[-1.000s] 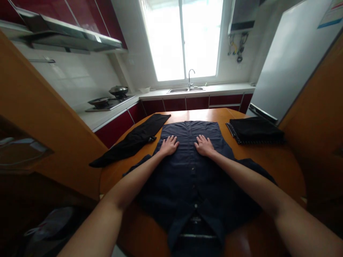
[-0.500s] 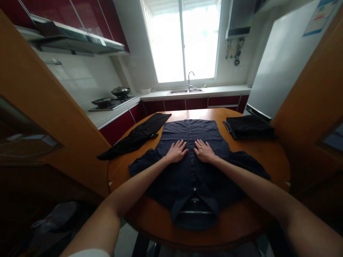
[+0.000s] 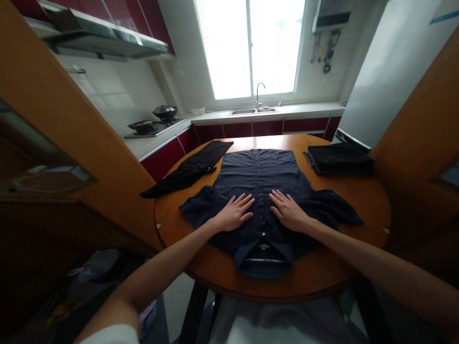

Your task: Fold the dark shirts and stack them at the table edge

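A dark navy button-up shirt [image 3: 256,174] lies spread front side up on the round wooden table [image 3: 229,289], its collar toward me and its hem toward the window. My left hand [image 3: 234,212] rests flat on the shirt just left of the button line, fingers stretched out. On the other side of the buttons, my right hand [image 3: 289,210] also lies flat on the fabric with its fingers apart. Both short sleeves reach out to the sides. Neither hand grips anything.
A black garment [image 3: 193,167] lies at the table's left, partly over the edge. Folded dark clothes [image 3: 340,159] are stacked at the right. Beyond stand a counter with a sink [image 3: 253,111], a stove with a wok [image 3: 165,112], and a refrigerator [image 3: 390,71].
Both hands have slid over the shirt toward the collar and moved slightly apart, staying flat. The camera view has shifted a little. The shirt stays spread in place.
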`<state>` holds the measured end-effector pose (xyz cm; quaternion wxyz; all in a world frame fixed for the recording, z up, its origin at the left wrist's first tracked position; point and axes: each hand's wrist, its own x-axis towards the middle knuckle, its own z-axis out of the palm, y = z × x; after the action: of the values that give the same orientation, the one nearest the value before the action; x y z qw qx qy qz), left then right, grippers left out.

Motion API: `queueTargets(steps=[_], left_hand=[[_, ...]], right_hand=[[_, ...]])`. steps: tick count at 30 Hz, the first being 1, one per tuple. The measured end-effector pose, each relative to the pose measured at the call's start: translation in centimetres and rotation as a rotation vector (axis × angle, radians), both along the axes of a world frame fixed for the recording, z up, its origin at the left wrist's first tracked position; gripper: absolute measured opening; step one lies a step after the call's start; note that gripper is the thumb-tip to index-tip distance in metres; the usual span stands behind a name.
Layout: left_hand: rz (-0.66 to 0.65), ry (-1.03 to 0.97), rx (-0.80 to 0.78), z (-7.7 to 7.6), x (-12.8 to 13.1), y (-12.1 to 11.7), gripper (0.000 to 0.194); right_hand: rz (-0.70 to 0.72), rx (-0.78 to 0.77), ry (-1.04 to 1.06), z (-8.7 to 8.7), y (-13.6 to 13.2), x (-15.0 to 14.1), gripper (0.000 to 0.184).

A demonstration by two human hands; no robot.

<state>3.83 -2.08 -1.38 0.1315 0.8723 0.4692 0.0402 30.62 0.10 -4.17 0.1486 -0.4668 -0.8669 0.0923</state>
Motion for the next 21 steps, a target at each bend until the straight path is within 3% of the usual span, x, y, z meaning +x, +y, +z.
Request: queueTargets(steps=[3, 5, 8, 11, 16, 21], left_hand=[[-0.001, -0.175, -0.063, 2.0, -1.7, -3.6, 0.057], [-0.156, -0.282, -0.143, 3.7, -2.8, -6.3, 0.059], [-0.366, -0.262, -0.216, 4.8, -3.1, -9.8, 0.087], [-0.384, -0.206, -0.152, 3.5, -2.3, -11.6, 0.086], [-0.263, -0.298, 0.04, 0.5, -1.8, -12.0, 0.075], [-0.236, -0.384, 0.116, -0.3, -2.7, -12.7, 0.073]], right_hand=[[0.063, -0.041, 0.086, 0.4, -3.8, 2.7, 0.054], [0.165, -0.052, 0.163, 1.0, -6.3, 4.7, 0.052], [0.339, -0.07, 0.188, 1.6, -9.8, 6.3, 0.068], [0.397, -0.039, 0.153, 1.0, -11.9, 6.0, 0.087], [0.393, 0.115, 0.179, 0.2, -12.5, 4.9, 0.062], [0.399, 0.213, 0.206, 0.9, -13.2, 5.0, 0.059]])
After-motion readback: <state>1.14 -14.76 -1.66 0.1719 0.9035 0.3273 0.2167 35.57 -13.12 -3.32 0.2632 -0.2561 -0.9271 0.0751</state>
